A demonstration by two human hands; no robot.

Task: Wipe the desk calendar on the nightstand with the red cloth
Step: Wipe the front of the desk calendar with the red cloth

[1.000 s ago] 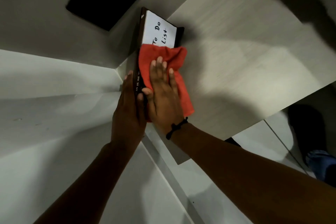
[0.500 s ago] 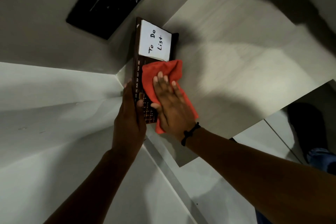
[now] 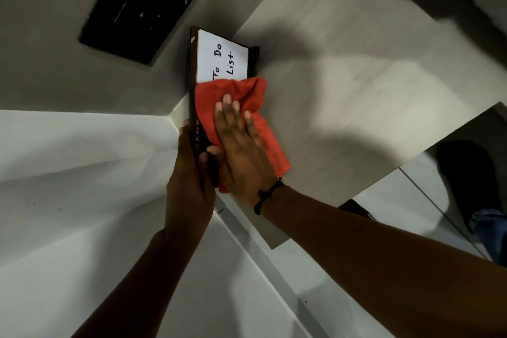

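While the nightstand (image 3: 356, 85) carries everything here, I treat its pale top as the firm backing for the job: the calendar (image 3: 219, 57) stands on it at the back corner, close against the wall, with a black panel (image 3: 142, 5) on the wall just behind. From this head view I judge the calendar to be light and stiff, a thin dark-framed board with a white "To Do List" card on its face and month names along one edge, so it would slide or tip under a sideways push unless braced. My left hand (image 3: 189, 173) does that bracing, wrapped around the long near edge with the thumb on the front, which looks like the right place to hold since the frame is rigid there and the card is kept clear. The cloth (image 3: 247, 93) is soft and limp, bunching at its upper end, and it covers the lower half of the face. My right hand (image 3: 238, 151) lies flat and spread on top of it, fingers (image 3: 227, 107) straight, pressing rather than pinching. Light, even pressure should do; too hard and I expect the card could crease or the frame could skid.
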